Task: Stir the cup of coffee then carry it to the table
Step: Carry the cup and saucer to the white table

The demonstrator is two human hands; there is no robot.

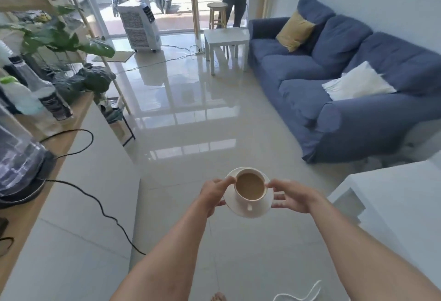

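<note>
Both hands held a white saucer (pixel 256 211) with a cup (pixel 250 187) of milky coffee above the tiled floor (pixel 191 121). Left hand (pixel 214 193) and right hand (pixel 292 197) fingers pinched the saucer's opposite edges.

view: single head cam, wide-angle, no second view to overlap
facing: forward and down, across floor (pixel 191 114) toward glass front
near field: both forearms, close, bottom centre
edges: sofa (pixel 346 81) right, table (pixel 393 195) lower right
</note>
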